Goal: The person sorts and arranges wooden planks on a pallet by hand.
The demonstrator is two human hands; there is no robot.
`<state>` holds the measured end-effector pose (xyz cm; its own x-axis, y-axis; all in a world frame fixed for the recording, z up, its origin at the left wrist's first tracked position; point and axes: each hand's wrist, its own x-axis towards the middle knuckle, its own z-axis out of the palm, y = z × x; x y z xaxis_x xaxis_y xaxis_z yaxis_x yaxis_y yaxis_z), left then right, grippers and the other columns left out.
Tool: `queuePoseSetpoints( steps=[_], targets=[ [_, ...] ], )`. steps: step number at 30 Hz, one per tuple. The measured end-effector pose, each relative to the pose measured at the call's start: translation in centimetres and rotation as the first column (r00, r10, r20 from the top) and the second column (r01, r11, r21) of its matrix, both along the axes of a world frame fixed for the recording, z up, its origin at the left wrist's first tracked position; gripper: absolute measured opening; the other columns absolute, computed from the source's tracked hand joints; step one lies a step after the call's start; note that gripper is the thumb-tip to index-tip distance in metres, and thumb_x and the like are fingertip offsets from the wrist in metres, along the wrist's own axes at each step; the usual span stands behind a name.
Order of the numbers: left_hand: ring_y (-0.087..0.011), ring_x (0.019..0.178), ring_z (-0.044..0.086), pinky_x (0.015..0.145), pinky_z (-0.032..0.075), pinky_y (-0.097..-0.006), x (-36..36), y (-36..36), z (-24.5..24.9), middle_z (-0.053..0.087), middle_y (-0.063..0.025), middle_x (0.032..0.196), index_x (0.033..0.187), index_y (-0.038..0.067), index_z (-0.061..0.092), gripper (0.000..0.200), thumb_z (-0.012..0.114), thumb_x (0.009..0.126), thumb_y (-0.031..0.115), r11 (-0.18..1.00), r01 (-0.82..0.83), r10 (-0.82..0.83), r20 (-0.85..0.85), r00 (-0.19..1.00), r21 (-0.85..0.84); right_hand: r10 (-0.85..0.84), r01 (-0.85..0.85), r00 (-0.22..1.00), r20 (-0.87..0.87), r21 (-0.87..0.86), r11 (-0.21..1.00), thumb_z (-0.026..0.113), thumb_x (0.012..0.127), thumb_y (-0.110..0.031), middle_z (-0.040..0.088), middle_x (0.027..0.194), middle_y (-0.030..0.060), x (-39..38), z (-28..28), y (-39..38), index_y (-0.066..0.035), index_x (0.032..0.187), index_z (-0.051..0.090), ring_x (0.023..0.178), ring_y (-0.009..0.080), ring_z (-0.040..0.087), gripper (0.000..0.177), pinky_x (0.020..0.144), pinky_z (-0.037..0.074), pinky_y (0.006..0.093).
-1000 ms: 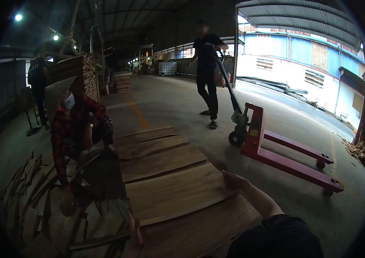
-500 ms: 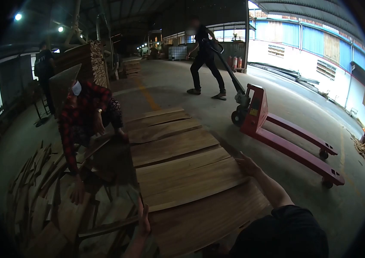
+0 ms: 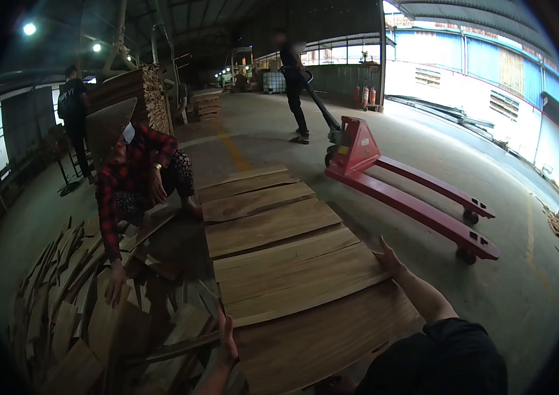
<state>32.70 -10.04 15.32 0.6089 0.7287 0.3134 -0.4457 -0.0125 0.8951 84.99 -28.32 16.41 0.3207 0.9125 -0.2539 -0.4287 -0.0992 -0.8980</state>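
Head view: open hands edging wooden sheet.

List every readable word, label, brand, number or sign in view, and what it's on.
No text reads with certainty.
Dark shirt at back left: pale lettering, too blurred to read.
Red pallet truck: yellow label and white label, both too small.
Fire extinguishers: too small to tell.
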Motion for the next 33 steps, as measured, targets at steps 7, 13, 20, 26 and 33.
queuePoseSetpoints(
  steps=[7, 13, 20, 26, 33],
  targets=[
    [-0.0254, 0.160, 0.011, 0.128, 0.010, -0.0404, -2.4, -15.0, -1.1, 0.007, -0.0148, 0.174, 0.165, 0.001, -0.005, 0.096, 0.043, 0.107, 0.059, 0.999, -0.015, 0.016, -0.027, 0.999, 0.031, 0.022, -0.022, 0.998, -0.061, -0.002, 1.000, 0.038, 0.090, -0.088, 0.053, 0.153, 0.0175, -1.2, -1.5, -15.8, 0.004, 0.155, 0.041, 0.135, 0.0308, 0.057, 0.112, 0.119, 0.039, 0.0413],
    [-0.0265, 0.158, 0.018, 0.127, 0.017, -0.0420, -4.0, -24.8, -2.9, 0.019, -0.0159, 0.171, 0.164, 0.001, 0.013, 0.087, 0.049, 0.106, 0.055, 0.999, -0.041, 0.043, -0.076, 0.996, 0.019, -0.055, 0.051, 0.992, -0.110, -0.034, 0.998, 0.043, 0.094, -0.082, 0.057, 0.149, 0.0146, -1.8, -2.4, -26.1, 0.000, 0.153, 0.046, 0.137, 0.0316, 0.054, 0.101, 0.122, 0.036, 0.0414],
    [-0.0410, 0.155, 0.026, 0.125, 0.025, -0.0529, -15.5, -39.0, -9.7, 0.033, -0.0246, 0.164, 0.158, 0.001, 0.035, 0.084, 0.073, 0.096, 0.042, 0.590, -0.153, 0.712, -0.421, 0.563, 0.793, -0.245, 0.391, 0.782, 0.573, -0.146, 0.909, 0.042, 0.109, -0.054, 0.061, 0.094, 0.0017, 10.1, -8.2, -46.4, -0.014, 0.134, 0.064, 0.107, 0.0135, 0.060, 0.052, 0.094, 0.053, 0.0315],
    [-0.0503, 0.150, 0.029, 0.120, 0.030, -0.0616, -23.9, -60.2, -7.5, 0.027, -0.0253, 0.165, 0.161, 0.007, 0.026, 0.117, 0.080, 0.076, 0.066, 0.828, 0.024, 0.556, -0.814, -0.168, 0.560, -0.420, 0.429, 0.628, 0.655, 0.159, 0.889, 0.053, 0.107, -0.040, 0.071, 0.129, 0.0033, 0.3, 5.4, -51.6, -0.012, 0.134, 0.067, 0.123, 0.0166, 0.062, 0.042, 0.096, 0.049, 0.0359],
    [-0.0497, 0.153, 0.021, 0.122, 0.024, -0.0624, -26.8, -61.2, -9.5, 0.018, -0.0252, 0.169, 0.163, 0.006, 0.023, 0.116, 0.082, 0.078, 0.059, 0.822, 0.066, 0.569, -0.811, -0.133, 0.566, -0.105, -0.316, 0.449, 0.888, 0.267, 0.910, 0.056, 0.107, -0.036, 0.073, 0.124, 0.0035, -23.7, 14.6, -42.7, -0.011, 0.127, 0.071, 0.119, 0.0173, 0.065, 0.036, 0.098, 0.049, 0.0362]
  ],
)
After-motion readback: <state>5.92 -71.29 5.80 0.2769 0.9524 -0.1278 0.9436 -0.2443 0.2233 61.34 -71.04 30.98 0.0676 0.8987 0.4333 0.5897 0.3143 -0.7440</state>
